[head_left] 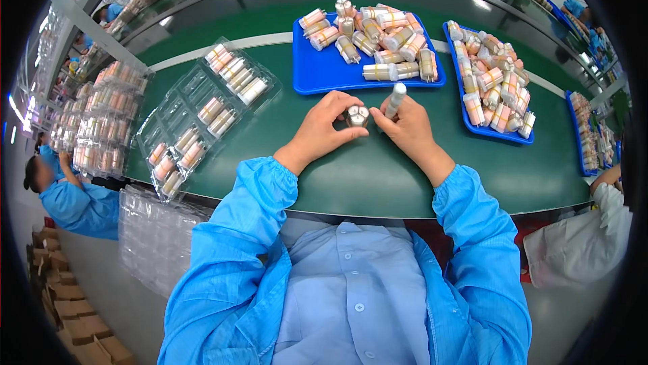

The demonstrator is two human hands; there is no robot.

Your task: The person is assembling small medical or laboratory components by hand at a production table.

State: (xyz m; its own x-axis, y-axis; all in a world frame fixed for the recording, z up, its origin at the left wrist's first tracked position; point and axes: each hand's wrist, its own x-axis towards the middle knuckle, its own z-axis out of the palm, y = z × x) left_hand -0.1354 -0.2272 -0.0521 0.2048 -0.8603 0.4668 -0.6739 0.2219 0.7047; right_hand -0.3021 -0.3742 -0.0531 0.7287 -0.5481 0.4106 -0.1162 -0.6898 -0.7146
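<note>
My left hand (322, 125) is closed round a bundle of cylinders (358, 116); three round silvery ends face up between thumb and fingers. Just right of it, my right hand (413, 130) grips a slim grey, white-topped stick (395, 99), held tilted. It looks like a marker, though its lower part is hidden by the fingers. Both hands are above the green work surface (378, 183), close together. Beyond them, a blue tray (324, 81) holds several similar bundles, pink or tan with yellow bands.
To the right is a second blue tray (523, 137) heaped with bundles. A clear plastic tray (196, 98) at left has bundles in some compartments. Filled clear trays are stacked (101, 122) farther left, with clear empties (158, 243) below. People (74, 196) sit on both sides.
</note>
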